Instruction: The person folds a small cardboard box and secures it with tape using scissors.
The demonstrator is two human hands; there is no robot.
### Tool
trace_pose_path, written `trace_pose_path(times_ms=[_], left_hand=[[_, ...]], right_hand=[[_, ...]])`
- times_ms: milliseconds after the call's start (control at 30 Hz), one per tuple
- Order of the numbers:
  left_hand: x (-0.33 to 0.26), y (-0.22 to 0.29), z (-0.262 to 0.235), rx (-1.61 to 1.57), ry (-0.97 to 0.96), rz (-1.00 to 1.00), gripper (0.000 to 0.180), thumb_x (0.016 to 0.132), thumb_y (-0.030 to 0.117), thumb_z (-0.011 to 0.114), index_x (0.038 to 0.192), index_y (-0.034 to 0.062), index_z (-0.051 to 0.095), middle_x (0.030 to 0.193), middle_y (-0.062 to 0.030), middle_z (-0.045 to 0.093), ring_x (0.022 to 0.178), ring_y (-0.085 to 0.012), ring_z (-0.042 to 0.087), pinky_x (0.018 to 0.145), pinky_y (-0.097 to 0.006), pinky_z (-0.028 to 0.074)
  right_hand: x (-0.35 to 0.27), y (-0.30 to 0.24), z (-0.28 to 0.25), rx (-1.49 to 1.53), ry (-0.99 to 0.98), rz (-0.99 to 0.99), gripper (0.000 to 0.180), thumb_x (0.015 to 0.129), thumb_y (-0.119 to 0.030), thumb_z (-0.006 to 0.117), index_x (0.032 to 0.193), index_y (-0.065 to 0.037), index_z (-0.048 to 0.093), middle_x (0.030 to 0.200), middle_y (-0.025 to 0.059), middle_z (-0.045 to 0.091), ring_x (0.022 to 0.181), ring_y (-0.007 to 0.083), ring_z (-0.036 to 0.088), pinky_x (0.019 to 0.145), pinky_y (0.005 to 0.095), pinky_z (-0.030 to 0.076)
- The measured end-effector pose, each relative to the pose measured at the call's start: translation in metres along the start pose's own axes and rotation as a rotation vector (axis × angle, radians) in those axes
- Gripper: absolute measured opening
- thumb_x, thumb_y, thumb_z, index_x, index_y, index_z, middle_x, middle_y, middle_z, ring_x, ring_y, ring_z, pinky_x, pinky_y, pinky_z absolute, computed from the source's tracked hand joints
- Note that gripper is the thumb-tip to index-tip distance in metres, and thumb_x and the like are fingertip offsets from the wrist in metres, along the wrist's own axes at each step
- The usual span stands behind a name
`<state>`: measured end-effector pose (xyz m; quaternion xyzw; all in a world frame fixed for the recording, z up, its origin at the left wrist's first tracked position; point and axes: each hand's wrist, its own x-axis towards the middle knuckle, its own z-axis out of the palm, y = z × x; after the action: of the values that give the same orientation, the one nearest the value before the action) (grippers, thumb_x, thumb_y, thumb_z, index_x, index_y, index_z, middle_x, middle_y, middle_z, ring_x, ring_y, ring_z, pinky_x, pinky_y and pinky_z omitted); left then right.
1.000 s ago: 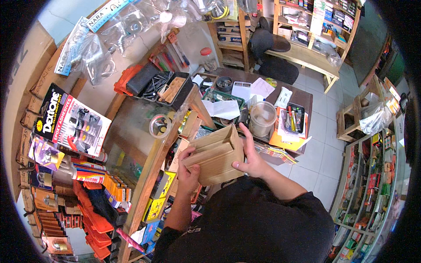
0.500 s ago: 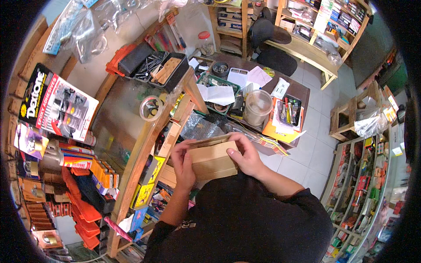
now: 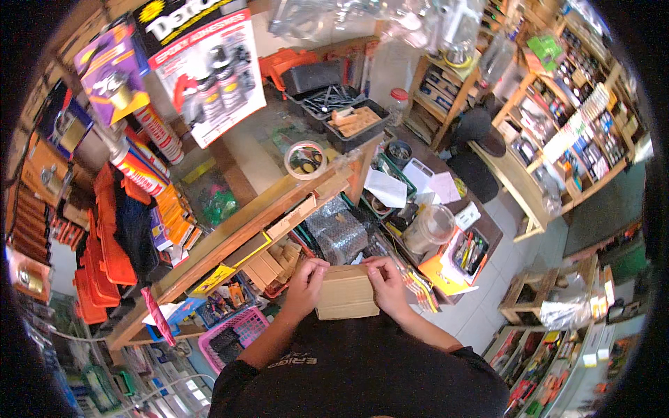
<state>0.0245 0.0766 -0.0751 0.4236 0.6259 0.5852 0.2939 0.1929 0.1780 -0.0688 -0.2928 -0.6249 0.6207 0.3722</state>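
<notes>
Between my two hands is a small brown cardboard box (image 3: 346,296), held up in front of my chest. My left hand (image 3: 304,283) grips its left edge near the top, thumb and fingers closed on the cardboard. On the opposite side my right hand (image 3: 387,282) pinches the upper right corner. The box's broad plain face is toward me; its far side and contents are hidden. Just left of it, on a shelf beneath the counter, lie brown cardboard pieces (image 3: 270,265). Beyond the box is a sheet of bubble wrap (image 3: 339,230).
A wooden-framed counter (image 3: 230,240) runs diagonally on my left, with a black tray (image 3: 359,129) of bolts and a round clear tub (image 3: 305,160) on it. Ahead is a cluttered table with a plastic jar (image 3: 428,228). A pink basket (image 3: 233,334) sits low left. A wooden stool (image 3: 540,292) stands right.
My view has turned left and the box sits lower in it. Both hands have shifted from the box's sides to its upper corners, and the box faces me more squarely.
</notes>
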Motion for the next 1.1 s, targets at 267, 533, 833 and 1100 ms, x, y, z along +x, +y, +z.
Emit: trace_pose_path(times_ms=[267, 533, 833, 1100], left_hand=[[0.014, 0.02, -0.045, -0.854, 0.269, -0.434, 0.039, 0.097, 0.036, 0.036, 0.124, 0.0103, 0.044, 0.122, -0.0131, 0.053, 0.105, -0.0245, 0.056, 0.092, -0.04, 0.043], [0.009, 0.032, -0.058, -1.374, 0.273, -0.376, 0.052, 0.097, 0.043, 0.019, 0.135, 0.0131, 0.037, 0.13, -0.0099, 0.049, 0.118, -0.028, 0.048, 0.101, -0.047, 0.037], [0.004, 0.022, -0.054, -1.438, 0.388, -0.401, 0.051, 0.097, 0.044, 0.023, 0.134, 0.0133, 0.039, 0.13, -0.0102, 0.049, 0.119, -0.0291, 0.047, 0.1, -0.048, 0.036], [0.002, 0.02, -0.047, -1.327, 0.497, -0.411, 0.05, 0.097, 0.041, 0.021, 0.132, 0.0119, 0.04, 0.128, -0.0092, 0.05, 0.116, -0.0288, 0.049, 0.096, -0.046, 0.042]], right_hand=[[0.085, -0.035, 0.033, -0.143, -0.281, -0.187, 0.05, 0.096, -0.043, 0.036, 0.118, 0.001, 0.047, 0.11, 0.0131, 0.053, 0.105, 0.0222, 0.05, 0.093, 0.0336, 0.037], [0.083, -0.093, 0.086, -0.904, -0.507, -0.967, 0.113, 0.054, -0.073, 0.066, 0.137, -0.006, 0.027, 0.136, 0.0167, 0.036, 0.129, 0.0381, 0.032, 0.101, 0.0637, 0.012], [0.093, -0.096, 0.099, -1.061, -0.71, -1.014, 0.104, 0.055, -0.078, 0.059, 0.134, -0.015, 0.04, 0.137, 0.0117, 0.035, 0.134, 0.0377, 0.018, 0.097, 0.0717, 0.003], [0.096, -0.082, 0.106, -0.778, -0.671, -0.78, 0.094, 0.059, -0.041, 0.077, 0.138, -0.018, 0.033, 0.121, 0.0157, 0.041, 0.122, 0.0384, 0.031, 0.098, 0.0668, 0.014]])
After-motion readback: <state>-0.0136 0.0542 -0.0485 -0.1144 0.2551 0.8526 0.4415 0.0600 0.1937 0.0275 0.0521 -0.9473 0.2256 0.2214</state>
